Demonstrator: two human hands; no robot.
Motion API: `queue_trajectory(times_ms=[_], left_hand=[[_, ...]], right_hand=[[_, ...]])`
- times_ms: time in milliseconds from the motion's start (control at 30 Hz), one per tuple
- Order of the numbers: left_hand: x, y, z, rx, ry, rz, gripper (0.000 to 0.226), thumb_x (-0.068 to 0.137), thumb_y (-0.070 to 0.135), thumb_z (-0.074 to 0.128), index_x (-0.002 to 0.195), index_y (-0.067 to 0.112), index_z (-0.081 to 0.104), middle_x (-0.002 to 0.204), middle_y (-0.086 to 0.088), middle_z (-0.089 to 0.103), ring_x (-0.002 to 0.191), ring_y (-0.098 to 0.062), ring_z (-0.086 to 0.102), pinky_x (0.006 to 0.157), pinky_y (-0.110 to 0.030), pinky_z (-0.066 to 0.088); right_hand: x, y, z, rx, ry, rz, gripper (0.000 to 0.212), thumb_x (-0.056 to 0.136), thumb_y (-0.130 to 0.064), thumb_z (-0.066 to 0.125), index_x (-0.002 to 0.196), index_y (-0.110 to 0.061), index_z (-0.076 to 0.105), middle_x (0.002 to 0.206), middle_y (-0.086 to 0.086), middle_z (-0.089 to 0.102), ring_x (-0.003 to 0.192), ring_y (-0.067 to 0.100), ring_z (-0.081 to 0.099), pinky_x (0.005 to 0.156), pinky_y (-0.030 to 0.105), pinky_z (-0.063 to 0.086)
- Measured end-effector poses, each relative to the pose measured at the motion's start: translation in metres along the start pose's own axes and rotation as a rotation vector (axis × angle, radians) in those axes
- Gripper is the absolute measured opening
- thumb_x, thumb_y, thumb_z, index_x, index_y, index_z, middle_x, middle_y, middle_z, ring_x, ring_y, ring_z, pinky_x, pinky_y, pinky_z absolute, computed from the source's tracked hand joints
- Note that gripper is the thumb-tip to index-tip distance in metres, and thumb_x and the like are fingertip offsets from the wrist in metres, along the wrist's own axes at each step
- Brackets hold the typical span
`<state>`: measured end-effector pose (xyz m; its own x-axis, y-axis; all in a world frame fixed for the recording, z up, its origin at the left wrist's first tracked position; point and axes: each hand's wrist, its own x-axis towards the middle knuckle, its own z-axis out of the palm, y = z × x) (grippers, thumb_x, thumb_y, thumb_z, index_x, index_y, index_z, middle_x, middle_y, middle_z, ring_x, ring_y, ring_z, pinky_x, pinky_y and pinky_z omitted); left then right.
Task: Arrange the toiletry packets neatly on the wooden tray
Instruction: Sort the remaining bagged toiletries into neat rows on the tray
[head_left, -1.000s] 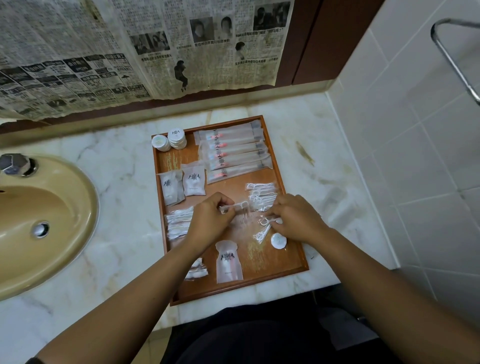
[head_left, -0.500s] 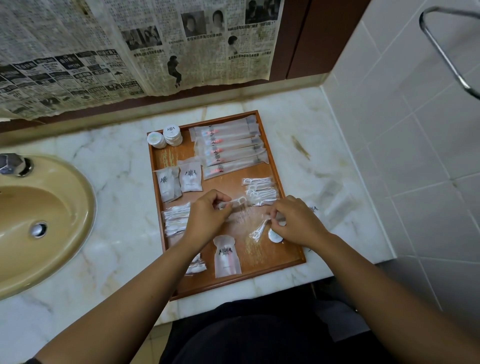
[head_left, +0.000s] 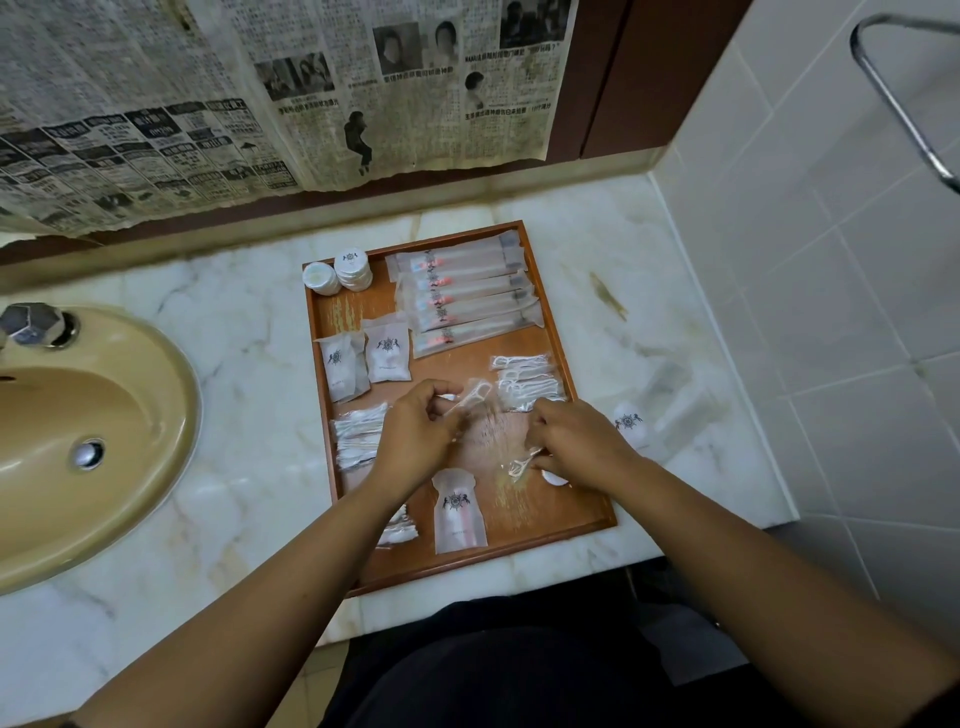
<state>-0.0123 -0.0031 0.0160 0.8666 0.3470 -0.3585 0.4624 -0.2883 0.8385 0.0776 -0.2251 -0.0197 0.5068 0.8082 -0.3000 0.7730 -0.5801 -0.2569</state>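
Marble counter (head_left: 234, 332) | wooden tray (head_left: 353, 317): packets (head_left: 467, 296) | left hand (head_left: 415, 431), right hand (head_left: 576, 441) pinch floss picks (head_left: 475, 393)

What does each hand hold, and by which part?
The left hand pinches a wrapped floss pick by its handle; the right hand pinches another floss pick by its handle.

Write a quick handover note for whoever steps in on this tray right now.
Left hand pinches one floss pick over the wooden tray; right hand pinches a second floss pick nearer the front edge.
Done: toothbrush packets, round discs and two pouches sit ordered at the back.
To do: add both picks to the floss pile, straighten the front pouch, fetch the stray pouch from the counter right of the tray.
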Motion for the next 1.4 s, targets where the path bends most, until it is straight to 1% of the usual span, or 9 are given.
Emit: queue_trajectory(times_ms=[133, 200, 300, 367, 533, 767, 900, 1100, 1400], left_hand=[[0.002, 0.000, 0.002, 0.112, -0.076, -0.002, 0.035, 0.102, 0.014, 0.058, 0.136, 0.021, 0.061, 0.107, 0.002, 0.070, 0.086, 0.001, 0.063, 0.069, -0.004, 0.043], [0.002, 0.000, 0.003, 0.113, -0.094, -0.009, 0.027, 0.102, 0.010, 0.055, 0.123, 0.019, 0.069, 0.113, 0.001, 0.071, 0.093, -0.009, 0.064, 0.075, -0.014, 0.047], [0.005, 0.000, 0.005, 0.074, -0.083, -0.031, 0.009, 0.098, 0.010, 0.060, 0.099, 0.018, 0.065, 0.091, -0.002, 0.072, 0.081, -0.011, 0.066, 0.074, -0.035, 0.051], [0.007, 0.002, 0.007, 0.049, -0.085, -0.041, 0.007, 0.096, 0.013, 0.064, 0.095, 0.019, 0.060, 0.085, 0.001, 0.075, 0.080, -0.006, 0.069, 0.074, -0.030, 0.053], [0.014, 0.015, 0.013, 0.176, 0.017, 0.099, 0.013, 0.094, 0.020, 0.071, 0.082, 0.018, 0.066, 0.082, 0.011, 0.065, 0.081, -0.006, 0.060, 0.066, -0.010, 0.040], [0.038, 0.027, 0.023, 0.062, -0.011, 0.010, 0.014, 0.094, 0.024, 0.066, 0.084, 0.014, 0.067, 0.078, -0.005, 0.071, 0.077, -0.024, 0.069, 0.075, -0.044, 0.058], [0.051, 0.041, 0.032, 0.250, -0.057, 0.204, 0.003, 0.091, 0.016, 0.069, 0.092, 0.016, 0.066, 0.088, 0.004, 0.072, 0.083, -0.013, 0.066, 0.076, -0.033, 0.055], [0.082, 0.025, 0.044, 0.672, -0.033, 0.734, 0.014, 0.090, 0.021, 0.075, 0.104, 0.022, 0.079, 0.109, 0.002, 0.075, 0.096, -0.024, 0.061, 0.081, -0.044, 0.044], [0.097, 0.002, 0.046, 0.855, -0.155, 0.857, 0.032, 0.097, 0.041, 0.057, 0.122, 0.031, 0.074, 0.119, -0.003, 0.064, 0.111, -0.026, 0.053, 0.097, -0.046, 0.033]], right_hand=[[0.001, -0.003, 0.001, 0.007, -0.016, -0.041, 0.019, 0.088, -0.034, 0.072, 0.100, -0.021, 0.079, 0.102, -0.002, 0.066, 0.091, 0.018, 0.062, 0.078, 0.035, 0.052], [-0.001, -0.004, -0.002, 0.140, -0.043, -0.012, 0.014, 0.091, -0.031, 0.069, 0.096, -0.019, 0.075, 0.097, -0.003, 0.068, 0.087, 0.015, 0.061, 0.074, 0.033, 0.051], [-0.009, -0.005, -0.006, 0.460, -0.028, 0.104, 0.012, 0.096, -0.025, 0.065, 0.108, -0.022, 0.066, 0.103, -0.010, 0.067, 0.090, 0.006, 0.061, 0.076, 0.027, 0.052], [-0.015, -0.005, -0.006, 0.651, 0.022, 0.209, 0.021, 0.099, -0.024, 0.063, 0.120, -0.024, 0.061, 0.112, -0.016, 0.064, 0.099, 0.000, 0.060, 0.084, 0.022, 0.052], [-0.020, -0.001, -0.010, 0.846, 0.093, 0.490, 0.020, 0.100, -0.035, 0.056, 0.107, -0.016, 0.059, 0.104, 0.006, 0.068, 0.097, 0.023, 0.064, 0.088, 0.042, 0.054], [-0.018, 0.014, -0.020, 0.898, 0.178, 0.630, 0.012, 0.100, -0.043, 0.055, 0.099, -0.033, 0.062, 0.094, -0.009, 0.069, 0.089, 0.012, 0.065, 0.079, 0.036, 0.053], [-0.018, 0.022, -0.029, 0.906, 0.212, 0.638, 0.017, 0.099, -0.046, 0.058, 0.088, -0.034, 0.060, 0.080, -0.009, 0.063, 0.076, 0.012, 0.061, 0.064, 0.028, 0.044], [-0.018, 0.030, -0.027, 0.917, 0.219, 0.665, 0.028, 0.097, -0.050, 0.057, 0.097, -0.024, 0.063, 0.090, -0.003, 0.070, 0.085, 0.018, 0.067, 0.076, 0.042, 0.056], [-0.023, 0.031, -0.029, 0.907, 0.241, 0.692, 0.013, 0.101, -0.030, 0.057, 0.089, -0.025, 0.059, 0.079, -0.008, 0.062, 0.073, 0.007, 0.059, 0.060, 0.021, 0.040]])
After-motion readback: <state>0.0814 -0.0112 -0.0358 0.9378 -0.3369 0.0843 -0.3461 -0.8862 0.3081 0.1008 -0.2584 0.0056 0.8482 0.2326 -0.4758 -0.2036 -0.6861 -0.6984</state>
